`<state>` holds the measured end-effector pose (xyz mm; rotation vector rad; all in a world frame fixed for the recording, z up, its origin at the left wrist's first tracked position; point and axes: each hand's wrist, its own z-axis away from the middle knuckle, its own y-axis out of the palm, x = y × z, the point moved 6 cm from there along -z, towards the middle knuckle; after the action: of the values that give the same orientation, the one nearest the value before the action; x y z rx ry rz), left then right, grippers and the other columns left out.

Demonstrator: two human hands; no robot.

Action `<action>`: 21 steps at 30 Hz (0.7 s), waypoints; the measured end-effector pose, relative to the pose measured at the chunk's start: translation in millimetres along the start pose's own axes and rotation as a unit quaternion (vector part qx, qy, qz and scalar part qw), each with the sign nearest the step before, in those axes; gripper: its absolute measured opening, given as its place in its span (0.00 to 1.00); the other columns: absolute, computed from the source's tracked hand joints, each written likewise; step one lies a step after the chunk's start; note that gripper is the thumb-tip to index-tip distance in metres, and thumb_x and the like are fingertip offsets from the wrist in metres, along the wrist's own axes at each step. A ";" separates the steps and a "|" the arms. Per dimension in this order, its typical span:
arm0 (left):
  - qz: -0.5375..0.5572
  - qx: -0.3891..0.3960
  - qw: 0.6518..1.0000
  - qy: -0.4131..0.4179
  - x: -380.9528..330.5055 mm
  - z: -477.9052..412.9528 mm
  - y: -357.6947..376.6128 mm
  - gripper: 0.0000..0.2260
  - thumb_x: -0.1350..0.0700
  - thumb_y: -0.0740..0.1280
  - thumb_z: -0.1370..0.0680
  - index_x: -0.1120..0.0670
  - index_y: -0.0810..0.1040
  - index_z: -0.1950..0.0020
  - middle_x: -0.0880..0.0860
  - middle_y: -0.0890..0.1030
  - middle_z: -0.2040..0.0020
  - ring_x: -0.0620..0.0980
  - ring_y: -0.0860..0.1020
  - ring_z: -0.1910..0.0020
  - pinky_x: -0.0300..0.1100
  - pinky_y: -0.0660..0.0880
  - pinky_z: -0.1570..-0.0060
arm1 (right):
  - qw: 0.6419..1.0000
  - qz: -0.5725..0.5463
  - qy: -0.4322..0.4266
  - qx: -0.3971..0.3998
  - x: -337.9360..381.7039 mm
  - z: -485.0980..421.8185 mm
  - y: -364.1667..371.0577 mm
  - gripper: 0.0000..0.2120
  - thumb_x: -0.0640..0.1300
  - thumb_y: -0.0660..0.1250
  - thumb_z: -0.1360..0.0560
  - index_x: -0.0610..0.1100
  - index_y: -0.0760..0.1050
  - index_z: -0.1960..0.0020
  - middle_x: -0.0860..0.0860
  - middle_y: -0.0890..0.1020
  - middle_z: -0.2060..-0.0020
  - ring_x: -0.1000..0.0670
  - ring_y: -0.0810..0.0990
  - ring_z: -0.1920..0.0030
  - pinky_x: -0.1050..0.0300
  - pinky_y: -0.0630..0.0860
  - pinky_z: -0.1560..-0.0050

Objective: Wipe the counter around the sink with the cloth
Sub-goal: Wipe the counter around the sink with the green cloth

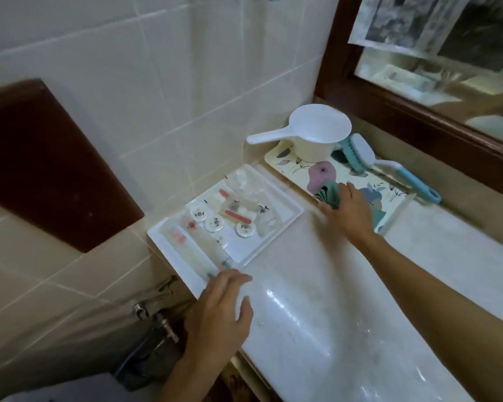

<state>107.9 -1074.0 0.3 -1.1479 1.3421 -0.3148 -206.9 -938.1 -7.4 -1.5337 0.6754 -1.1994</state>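
Teal cloth (330, 195) lies under the flat-fingered right hand (349, 211) at the floral tray (291, 166), the left hand (219, 310) rests open-fingered on the white tray (270, 245), so wiping appears under way, and next requires sweeping the bare counter (317, 285).
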 end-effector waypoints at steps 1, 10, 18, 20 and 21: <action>-0.014 0.033 0.999 0.031 -3.6 5.1 14.0 0.16 0.51 0.63 0.25 0.47 0.76 0.38 0.42 0.75 0.38 0.42 0.74 0.40 0.40 0.78 0.50 | 1.000 -0.004 -0.009 0.028 -7.7 -0.3 5.5 0.24 0.55 0.65 0.25 0.40 0.69 0.36 0.40 0.73 0.38 0.38 0.71 0.38 0.44 0.71 0.45; -0.052 0.157 0.983 0.074 6.0 31.8 68.8 0.23 0.46 0.60 0.23 0.48 0.71 0.28 0.45 0.64 0.24 0.44 0.61 0.26 0.43 0.65 0.37 | 0.999 -0.043 0.008 -0.016 -22.8 12.1 15.7 0.15 0.48 0.61 0.22 0.41 0.75 0.41 0.40 0.77 0.46 0.38 0.77 0.48 0.51 0.70 0.54; -0.033 0.156 0.986 0.044 6.8 35.4 75.8 0.26 0.43 0.52 0.24 0.46 0.66 0.26 0.42 0.57 0.23 0.43 0.55 0.24 0.42 0.60 0.30 | 0.969 -0.223 0.103 -0.037 -41.4 6.5 -12.5 0.16 0.46 0.67 0.24 0.37 0.73 0.66 0.47 0.73 0.72 0.48 0.72 0.65 0.56 0.62 0.69; -0.035 0.168 0.984 0.041 5.6 35.2 76.1 0.29 0.41 0.48 0.25 0.45 0.63 0.25 0.41 0.53 0.23 0.41 0.51 0.23 0.40 0.55 0.28 | 0.945 -0.286 0.143 -0.073 -50.8 12.9 -27.1 0.15 0.45 0.67 0.24 0.37 0.75 0.66 0.45 0.76 0.68 0.46 0.74 0.62 0.55 0.68 0.64; -0.032 0.167 0.985 0.039 5.3 34.0 75.7 0.30 0.41 0.47 0.26 0.45 0.62 0.24 0.40 0.52 0.23 0.40 0.50 0.24 0.40 0.53 0.28 | 0.926 -0.325 0.165 -0.094 -55.2 19.7 -36.4 0.14 0.45 0.67 0.24 0.38 0.77 0.65 0.44 0.78 0.66 0.45 0.75 0.61 0.54 0.71 0.60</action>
<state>107.5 -1027.2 -68.5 -0.9057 1.2646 -0.6133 -213.3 -871.2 8.0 -1.8064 0.5136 -1.9719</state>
